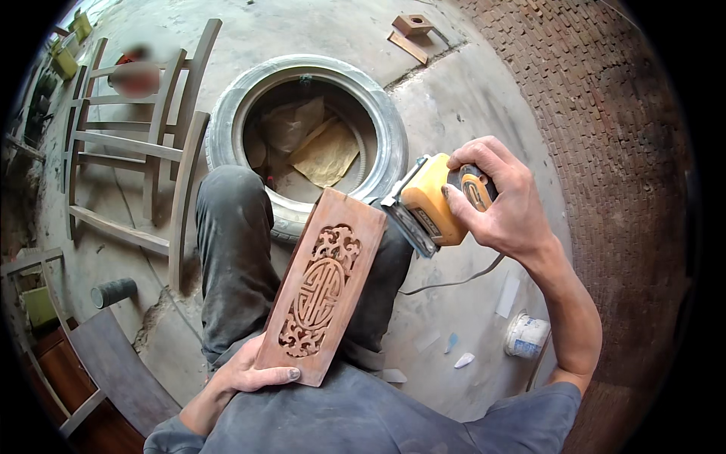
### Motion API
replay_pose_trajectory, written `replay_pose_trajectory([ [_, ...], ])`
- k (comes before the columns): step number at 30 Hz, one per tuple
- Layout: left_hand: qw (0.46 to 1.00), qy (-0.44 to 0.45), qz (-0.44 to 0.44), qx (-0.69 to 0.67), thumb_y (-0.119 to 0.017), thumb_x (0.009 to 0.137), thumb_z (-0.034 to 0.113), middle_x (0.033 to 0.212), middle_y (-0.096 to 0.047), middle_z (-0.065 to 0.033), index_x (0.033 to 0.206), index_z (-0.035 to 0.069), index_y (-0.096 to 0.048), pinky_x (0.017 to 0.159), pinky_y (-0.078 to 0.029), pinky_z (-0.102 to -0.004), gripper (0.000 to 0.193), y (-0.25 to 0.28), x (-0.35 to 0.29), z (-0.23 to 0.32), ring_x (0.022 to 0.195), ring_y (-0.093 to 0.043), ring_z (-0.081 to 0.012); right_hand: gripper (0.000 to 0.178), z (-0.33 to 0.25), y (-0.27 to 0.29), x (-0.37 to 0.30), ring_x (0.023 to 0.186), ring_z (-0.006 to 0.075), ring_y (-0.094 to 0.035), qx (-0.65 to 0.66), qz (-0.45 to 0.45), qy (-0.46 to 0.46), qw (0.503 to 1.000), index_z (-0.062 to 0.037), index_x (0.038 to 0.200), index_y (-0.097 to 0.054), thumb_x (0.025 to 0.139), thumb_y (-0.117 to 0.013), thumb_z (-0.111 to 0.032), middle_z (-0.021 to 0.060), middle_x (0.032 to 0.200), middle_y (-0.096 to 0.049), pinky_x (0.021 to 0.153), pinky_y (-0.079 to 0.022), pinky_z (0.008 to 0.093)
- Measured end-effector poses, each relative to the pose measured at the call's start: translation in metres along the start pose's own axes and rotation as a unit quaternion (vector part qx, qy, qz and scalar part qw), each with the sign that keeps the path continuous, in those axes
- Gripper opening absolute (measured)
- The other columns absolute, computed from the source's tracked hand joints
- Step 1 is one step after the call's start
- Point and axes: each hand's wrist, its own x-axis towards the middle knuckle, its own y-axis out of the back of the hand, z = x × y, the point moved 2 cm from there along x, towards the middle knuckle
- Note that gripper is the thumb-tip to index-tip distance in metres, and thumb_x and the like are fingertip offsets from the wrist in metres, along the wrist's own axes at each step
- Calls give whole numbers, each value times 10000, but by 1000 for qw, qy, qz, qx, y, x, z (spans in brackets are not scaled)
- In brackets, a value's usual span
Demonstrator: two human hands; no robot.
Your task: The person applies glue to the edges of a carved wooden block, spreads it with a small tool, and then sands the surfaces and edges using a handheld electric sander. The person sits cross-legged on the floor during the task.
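A carved wooden box (354, 291), reddish brown with an openwork panel of scrolls and a round emblem, rests tilted across my lap. My left hand (253, 369) grips its lower end, thumb on the front face; the other fingers are hidden behind it. In my right hand (495, 198) is a yellow and black electric sander (432, 203), held by its top grip. The sander is turned on its side, its flat pad facing left towards the upper right edge of the box. Whether the pad touches that edge I cannot tell.
A tyre (219, 125) with crumpled sheets inside lies past my knees. Wooden frames (181, 151) stand at the left, near a dark cylinder (113, 293). A white tub (527, 335) and a cord (461, 281) are at the right. Small wooden pieces (413, 26) lie farther off.
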Motion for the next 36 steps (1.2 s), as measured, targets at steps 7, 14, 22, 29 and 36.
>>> replay_pose_trajectory([
  [7, 1000, -9, -4, 4, -806, 934, 173, 1481, -586, -131, 1539, -51, -416, 1179, -408, -389, 753, -2, 2, 0, 1363, -544, -213, 230, -3, -6, 4, 912, 312, -712, -10, 6, 31, 999, -44, 1033, -686, 845, -765, -153, 116, 1018, -670, 813, -584, 394],
  [14, 999, 16, 12, -28, -821, 915, 199, 1468, -596, -141, 1529, -60, -443, 1175, -406, -391, 766, -1, 6, -1, 1356, -552, -228, 221, -12, -21, -7, 894, 329, -694, -2, -19, 52, 998, -46, 1014, -677, 836, -778, -129, 122, 1008, -654, 790, -573, 416],
  [22, 997, -24, 10, -66, -782, 924, 163, 1533, -544, -151, 1565, -77, -381, 1211, -361, -404, 793, 0, 11, 1, 1416, -499, -236, 300, -75, -45, -56, 925, 302, -678, 21, -70, 97, 993, -61, 992, -682, 734, -834, -71, 120, 1062, -644, 725, -591, 398],
  [29, 997, -9, 4, -70, -762, 911, 129, 1572, -508, -146, 1591, -70, -337, 1229, -345, -411, 826, 1, 10, -1, 1445, -482, -239, 321, -84, -49, -62, 912, 299, -670, 12, -55, 92, 994, -77, 997, -688, 718, -845, -68, 98, 1067, -650, 690, -579, 390],
  [36, 988, -55, 82, -121, -769, 875, 200, 1537, -547, -153, 1581, -71, -355, 1198, -402, -393, 862, 1, 21, 3, 1393, -553, -249, 332, -92, -53, -85, 930, 282, -664, 71, -64, 121, 988, -99, 1080, -693, 782, -822, -170, 86, 1131, -669, 606, -574, 349],
])
